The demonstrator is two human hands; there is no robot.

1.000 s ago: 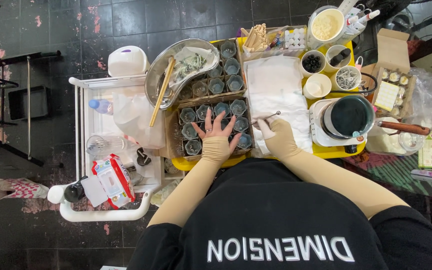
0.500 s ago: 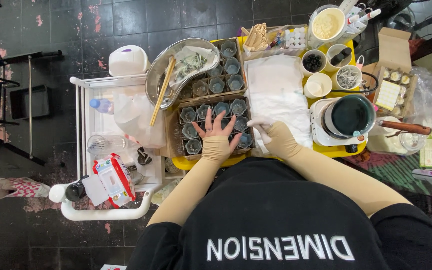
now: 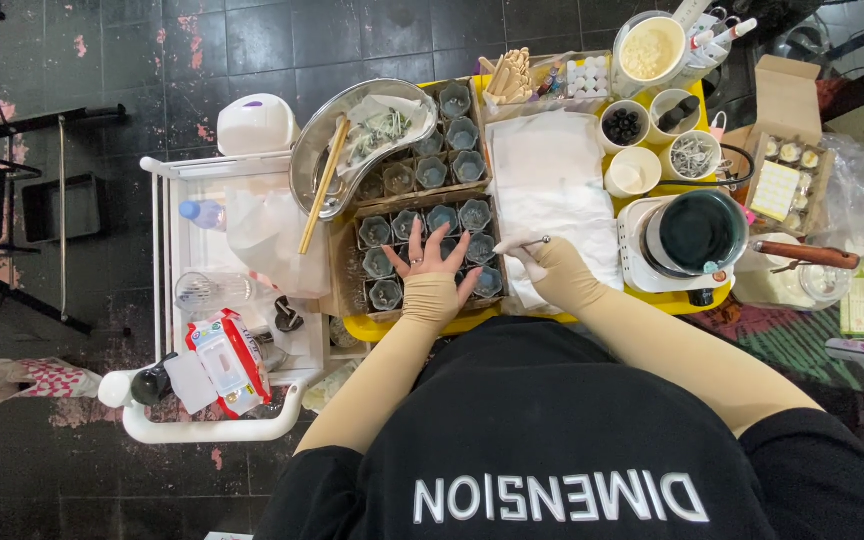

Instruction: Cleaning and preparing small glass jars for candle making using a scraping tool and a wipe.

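Seen from above, a person in a black shirt and tan sleeves leans over a crowded desk (image 3: 377, 328) with a yellow top. The left hand (image 3: 435, 262) lies flat, fingers (image 3: 416, 236) spread apart, on top of a cardboard tray (image 3: 344, 262) filled with rows of small clear glass cups (image 3: 475, 213); the palm covers the cups in the middle of the near rows. Just to the right, the right hand (image 3: 544, 260) has its fingers pinched together on a thin metal tool (image 3: 524, 242), whose tip points left toward the tray's right edge. This hand rests on a white cloth (image 3: 549, 170) spread beside the tray. A second tray of the same cups (image 3: 449, 140) sits behind the first, touching a kidney-shaped metal bowl (image 3: 318, 150) that holds a wooden stick (image 3: 322, 186) and some greenery. To the right of the cloth, a dark pot (image 3: 697, 230) stands on a white hot plate (image 3: 635, 262), with several small white bowls (image 3: 635, 172) behind it. To the left stands a white cart (image 3: 160, 250) carrying a plastic bottle (image 3: 202, 213) and a red and white packet of wipes (image 3: 224, 358). The floor (image 3: 182, 45) is dark tile.
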